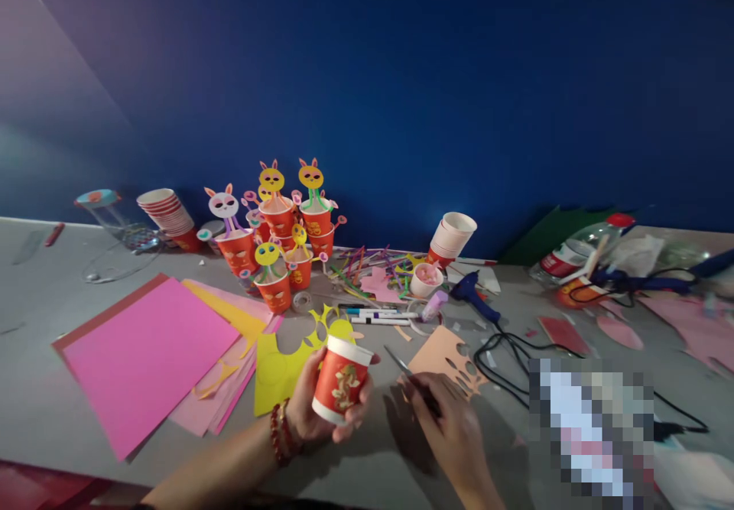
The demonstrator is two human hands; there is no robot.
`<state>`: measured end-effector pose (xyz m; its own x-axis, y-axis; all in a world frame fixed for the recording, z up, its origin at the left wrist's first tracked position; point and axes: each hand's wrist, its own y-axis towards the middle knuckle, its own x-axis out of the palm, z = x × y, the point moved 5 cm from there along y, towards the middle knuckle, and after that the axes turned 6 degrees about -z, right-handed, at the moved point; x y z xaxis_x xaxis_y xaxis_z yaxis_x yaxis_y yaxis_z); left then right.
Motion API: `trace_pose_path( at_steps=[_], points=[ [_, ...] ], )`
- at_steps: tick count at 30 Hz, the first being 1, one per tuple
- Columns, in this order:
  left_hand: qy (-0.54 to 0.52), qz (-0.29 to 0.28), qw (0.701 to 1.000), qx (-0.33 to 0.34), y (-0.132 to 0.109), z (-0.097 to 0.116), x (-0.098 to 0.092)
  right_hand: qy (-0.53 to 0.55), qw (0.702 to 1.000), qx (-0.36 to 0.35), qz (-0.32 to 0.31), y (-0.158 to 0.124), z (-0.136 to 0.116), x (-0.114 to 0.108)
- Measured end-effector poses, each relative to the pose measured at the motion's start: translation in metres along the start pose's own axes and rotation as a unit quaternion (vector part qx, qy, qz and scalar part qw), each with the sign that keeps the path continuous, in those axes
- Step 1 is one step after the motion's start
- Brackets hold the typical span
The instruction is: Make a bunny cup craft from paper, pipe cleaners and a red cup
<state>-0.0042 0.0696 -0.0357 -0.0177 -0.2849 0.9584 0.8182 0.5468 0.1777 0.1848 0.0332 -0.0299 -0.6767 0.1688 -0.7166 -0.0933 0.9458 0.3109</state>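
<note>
Paper cup [338, 388], red with a gold design and white bands at both ends, sits in the left hand [303, 407], wider end up and leaning a little to the right. The left fingers curl around its sides in a narrow hold. The right hand [444, 426], just beside it, is closed around a bladed tool [397, 358] whose point reaches toward the cup without touching it; its handle is mostly hidden, so I cannot tell whether it is scissors or a knife.

The cup should be very light, springy in the wall and easily dented, perhaps slightly slick if coated. A gentle grip low on the body, near the firmer base, would likely keep its shape; a hard squeeze at mid-wall could buckle it.

Yellow paper [272, 384] with cut-outs lies just beside and behind the left hand, and pink sheets [152, 357] spread farther to its left. Beyond the left hand stand decorated cups [274, 296] topped with animal faces. Ahead of both hands lie pens [384, 316] and, past them, a tangle of coloured strips [355, 269].

Peach paper [439, 353], full of holes, lies just ahead of the right hand, partly under the tool. Beyond it rests a blue glue gun [477, 296]; its looping cord [510, 338], right of that hand, could snag a sleeve.
</note>
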Motion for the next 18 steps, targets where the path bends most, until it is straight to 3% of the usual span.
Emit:
trace_pose_path(
  at_steps=[6, 11, 18],
  points=[
    [-0.005, 0.019, 1.0, 0.013, -0.002, -0.001, -0.004, -0.07, 0.997, -0.021, -0.03, -0.002, 0.007, 0.007],
    [0.067, 0.046, 0.997, 0.016, 0.001, 0.0, -0.014, -0.112, 0.993, -0.035, -0.02, -0.009, 0.019, 0.015],
    [0.06, 0.176, 0.981, 0.052, 0.0, 0.007, -0.027, -0.15, 0.987, -0.064, -0.003, -0.014, 0.029, 0.012]
  ],
)
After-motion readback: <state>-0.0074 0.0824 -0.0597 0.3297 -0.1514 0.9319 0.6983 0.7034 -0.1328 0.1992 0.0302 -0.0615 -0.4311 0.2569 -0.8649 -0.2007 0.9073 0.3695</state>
